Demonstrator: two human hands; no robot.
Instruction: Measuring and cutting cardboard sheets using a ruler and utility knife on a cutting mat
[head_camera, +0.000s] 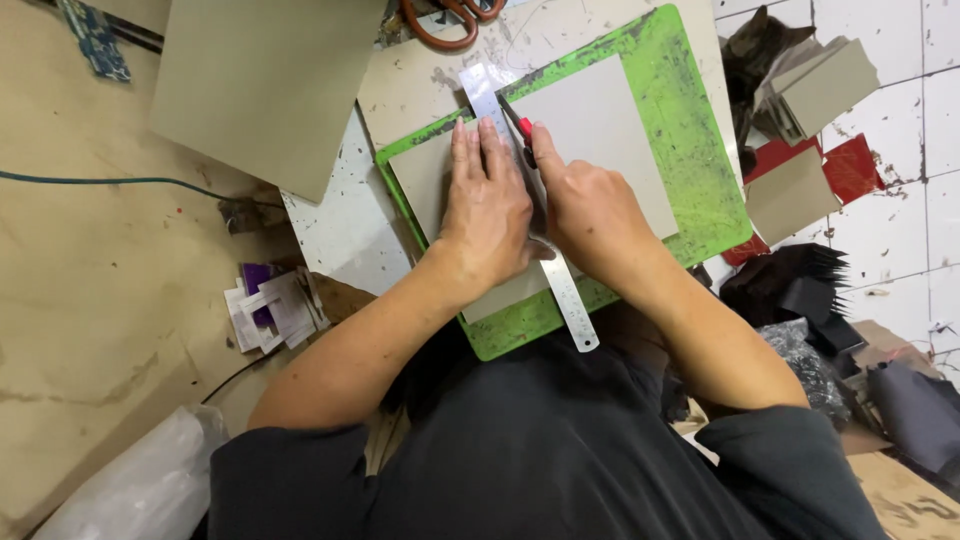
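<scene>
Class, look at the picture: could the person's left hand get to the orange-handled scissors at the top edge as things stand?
Probably yes. The left hand presses flat on the steel ruler, and the scissors lie just beyond the green cutting mat, with nothing between them. Reaching them would mean letting go of the ruler.

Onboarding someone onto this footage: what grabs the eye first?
The bright green cutting mat at top centre, with a grey board sheet on it. On that sheet the left hand presses a steel ruler flat, while the right hand holds a red-handled knife against the ruler's edge. Orange-handled scissors lie at the top edge.
</scene>
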